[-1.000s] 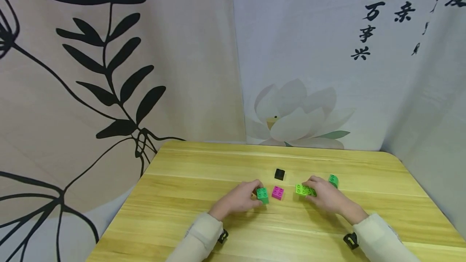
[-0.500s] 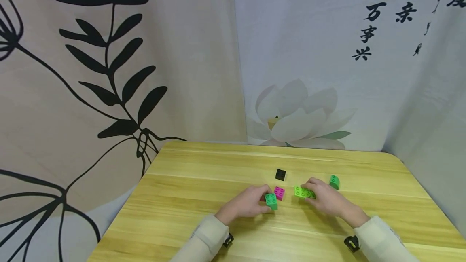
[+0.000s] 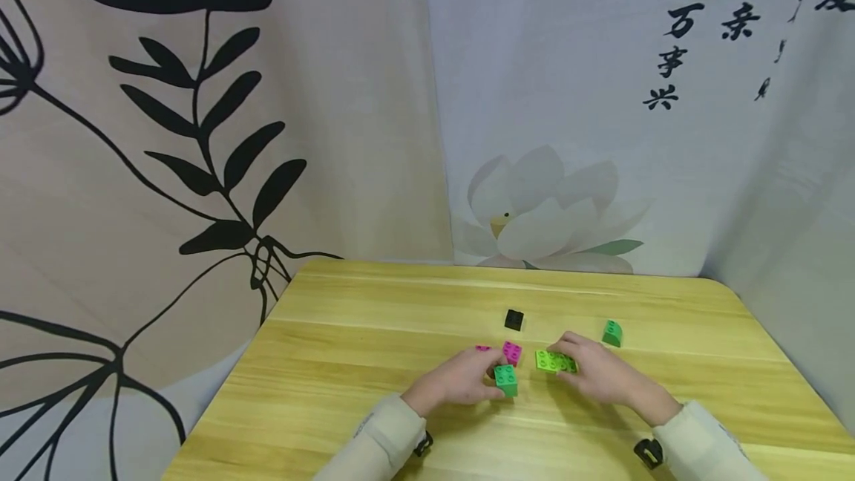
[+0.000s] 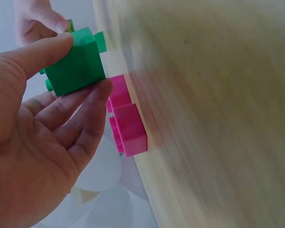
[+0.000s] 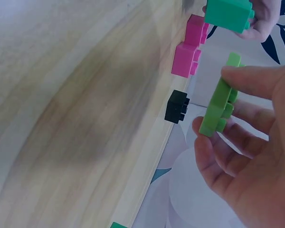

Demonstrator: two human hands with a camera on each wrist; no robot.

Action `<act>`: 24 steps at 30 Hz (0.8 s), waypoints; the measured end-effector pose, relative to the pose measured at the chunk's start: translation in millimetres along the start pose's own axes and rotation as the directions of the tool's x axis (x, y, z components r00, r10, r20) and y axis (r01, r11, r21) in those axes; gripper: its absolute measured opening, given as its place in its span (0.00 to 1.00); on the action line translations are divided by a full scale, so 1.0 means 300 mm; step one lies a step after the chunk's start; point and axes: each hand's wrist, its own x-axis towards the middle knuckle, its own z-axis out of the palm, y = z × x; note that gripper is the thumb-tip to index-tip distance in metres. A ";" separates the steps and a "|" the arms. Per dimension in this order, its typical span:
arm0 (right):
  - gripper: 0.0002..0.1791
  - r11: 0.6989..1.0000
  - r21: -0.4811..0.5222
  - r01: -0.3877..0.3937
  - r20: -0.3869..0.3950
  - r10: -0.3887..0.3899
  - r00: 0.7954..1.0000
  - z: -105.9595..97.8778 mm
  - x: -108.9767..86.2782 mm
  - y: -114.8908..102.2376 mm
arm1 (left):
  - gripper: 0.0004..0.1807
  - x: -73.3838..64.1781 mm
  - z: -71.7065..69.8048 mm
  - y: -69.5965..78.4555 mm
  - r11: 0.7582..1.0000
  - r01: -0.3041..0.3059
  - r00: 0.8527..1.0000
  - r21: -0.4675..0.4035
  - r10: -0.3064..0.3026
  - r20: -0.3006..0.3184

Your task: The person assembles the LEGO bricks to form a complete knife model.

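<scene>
Gripping a chunky dark green studded plastic brick between thumb and fingers, the left hand holds it near the front edge of the pale wood-grain surface. The right hand pinches a flat lime green studded plate. Two pink bricks sit between them; a small black brick lies behind. Since a second ago, the dark green brick has shifted rightward, uncovering the second pink brick.

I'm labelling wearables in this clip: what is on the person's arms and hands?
Both hands, left hand and right hand, are bare: no gloves or rings visible. Each arm wears a cream long sleeve, and a small black device sits at each wrist.
</scene>
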 end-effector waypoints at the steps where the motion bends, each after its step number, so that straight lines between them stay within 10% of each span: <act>1: 0.21 1.000 0.003 0.002 0.008 -0.002 1.000 -0.002 -0.001 -0.004 | 0.20 0.000 0.002 0.003 1.000 0.006 1.000 0.008 -0.006 0.008; 24: 0.19 0.990 0.093 0.110 0.066 -0.116 0.991 0.037 -0.011 -0.060 | 0.19 0.018 0.045 0.012 1.000 -0.010 0.996 -0.012 0.011 0.089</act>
